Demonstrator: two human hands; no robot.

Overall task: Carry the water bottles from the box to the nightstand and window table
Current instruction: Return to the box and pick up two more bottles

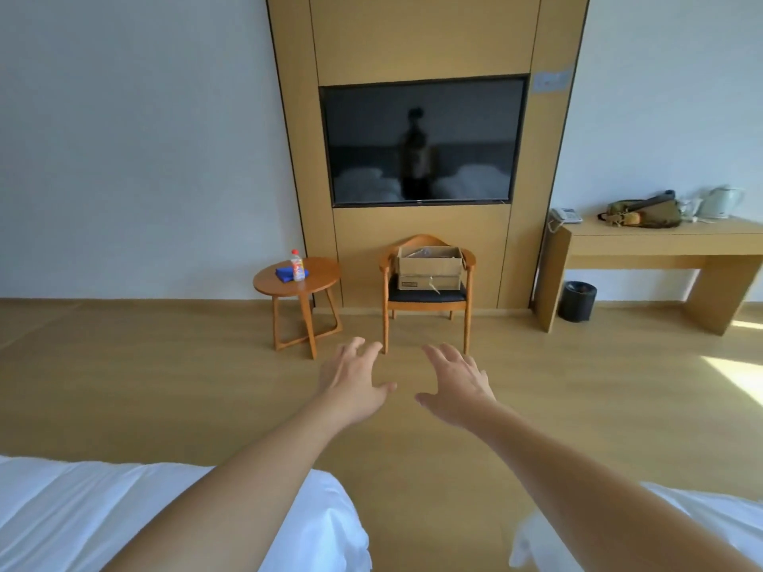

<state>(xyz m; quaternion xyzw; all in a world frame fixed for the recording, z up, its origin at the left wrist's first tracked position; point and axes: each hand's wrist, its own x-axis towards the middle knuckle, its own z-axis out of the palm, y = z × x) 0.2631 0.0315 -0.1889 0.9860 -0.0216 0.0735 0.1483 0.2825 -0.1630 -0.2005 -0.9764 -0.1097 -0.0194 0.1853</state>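
Left hand and right hand: each grip spread, empty. Cardboard box sits on the chair seat.

box contents too dim to tell; desk cut off at right edge

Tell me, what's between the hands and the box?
Head view: only bare wooden floor lies between the hands and the box on the chair.
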